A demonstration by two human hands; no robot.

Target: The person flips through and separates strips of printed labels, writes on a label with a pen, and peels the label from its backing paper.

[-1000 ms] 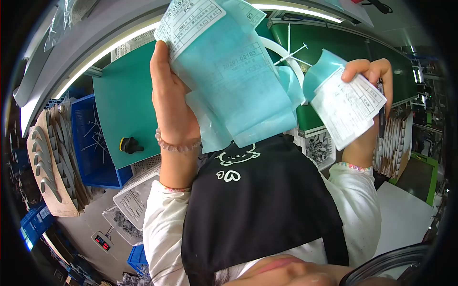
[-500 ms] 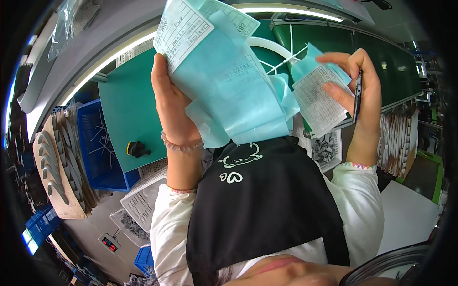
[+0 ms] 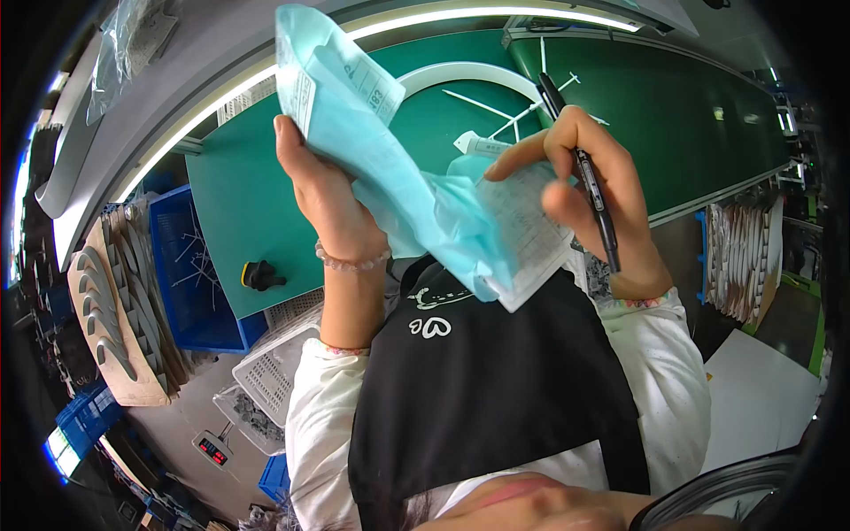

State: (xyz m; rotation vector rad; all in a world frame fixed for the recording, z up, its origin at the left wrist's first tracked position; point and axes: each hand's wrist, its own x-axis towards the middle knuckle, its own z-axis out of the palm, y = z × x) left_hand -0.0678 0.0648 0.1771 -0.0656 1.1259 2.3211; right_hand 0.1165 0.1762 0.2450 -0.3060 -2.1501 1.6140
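Gripping the blue bag (image 3: 381,164), the left hand (image 3: 332,199) is nearer its upper end; the bag slants down between the hands; the right hand's (image 3: 615,168) fingers clasp a pen (image 3: 598,212), touching the paper (image 3: 531,226).

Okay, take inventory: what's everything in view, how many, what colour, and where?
labelled plastic wrapping: count unclear, pale blue, between both hands
pen: one, black, right hand
work surface: at least one, green, beyond apron
curved band: one, white, on green
knob-like object: one, black-yellow, on green
bin: one, blue, left
digital display: one, red digits, lower left
apron: one, black, centre
left hand, right hand: two, bare, upper middle
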